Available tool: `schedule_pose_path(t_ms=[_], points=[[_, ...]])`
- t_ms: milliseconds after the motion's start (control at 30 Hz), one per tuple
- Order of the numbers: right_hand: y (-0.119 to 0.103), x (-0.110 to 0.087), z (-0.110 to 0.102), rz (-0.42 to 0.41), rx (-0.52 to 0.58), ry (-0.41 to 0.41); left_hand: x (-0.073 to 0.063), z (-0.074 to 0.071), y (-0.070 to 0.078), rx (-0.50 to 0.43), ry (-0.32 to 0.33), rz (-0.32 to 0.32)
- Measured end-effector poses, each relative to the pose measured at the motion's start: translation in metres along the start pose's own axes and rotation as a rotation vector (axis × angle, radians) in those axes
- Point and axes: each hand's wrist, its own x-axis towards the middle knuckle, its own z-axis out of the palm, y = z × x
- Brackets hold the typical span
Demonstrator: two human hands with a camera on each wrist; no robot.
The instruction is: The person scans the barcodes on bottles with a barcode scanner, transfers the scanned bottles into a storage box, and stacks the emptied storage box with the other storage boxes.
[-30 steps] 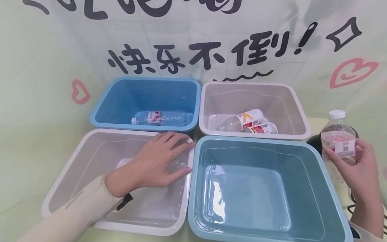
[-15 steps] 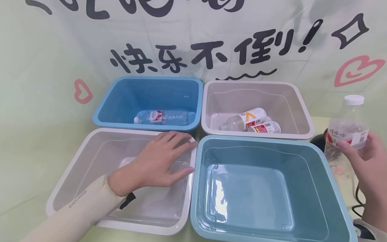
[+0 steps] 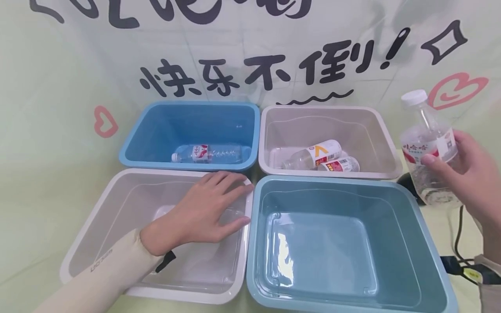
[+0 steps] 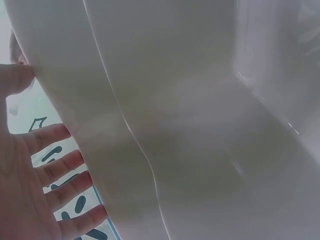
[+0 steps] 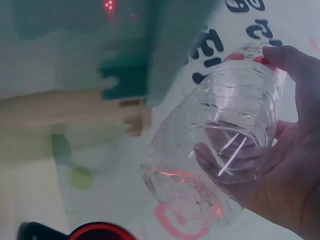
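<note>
My left hand [image 3: 207, 213] lies over the front left grey basin [image 3: 137, 200], fingers spread and fairly straight. In the left wrist view, the fingertips of the left hand [image 4: 30, 180] touch that basin's rim. At the far right, my right hand [image 3: 473, 174] grips a clear plastic bottle [image 3: 424, 148] with a white cap and a red-and-white label. The bottle is raised above the table, cap tilted left, outside the front right teal basin [image 3: 321, 256]. Thumb and fingers wrap around the bottle [image 5: 220, 120] in the right wrist view, its base toward the camera.
A blue basin [image 3: 195, 119] at back left holds one labelled bottle [image 3: 201, 153]. The back right grey basin [image 3: 332, 124] holds two lying bottles, a nearer one [image 3: 340, 165] and a farther one [image 3: 325, 152]. A black cable [image 3: 459, 230] runs by the teal basin's right side.
My right hand has lifted the bottle; after a shift right, it has come back left and tilted it leftward. The left hand stays on the same basin rim.
</note>
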Motion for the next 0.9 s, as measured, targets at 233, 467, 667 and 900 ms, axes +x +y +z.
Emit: schedule_pose_path(t_ms=[233, 467, 667, 900], points=[[-0.041, 0.026, 0.0, -0.037, -0.179, -0.124, -0.001, 0.0, 0.001, -0.009, -0.009, -0.015], [-0.073, 0.048, 0.012, -0.088, -0.208, -0.222, 0.0, -0.001, 0.002, -0.016, -0.014, -0.013], [-0.102, 0.063, 0.028, -0.156, -0.165, -0.291, 0.001, 0.0, 0.001, -0.011, -0.01, -0.01], [-0.135, 0.076, 0.056, -0.277, -0.191, -0.329, 0.001, 0.0, 0.001, -0.011, -0.013, -0.013]])
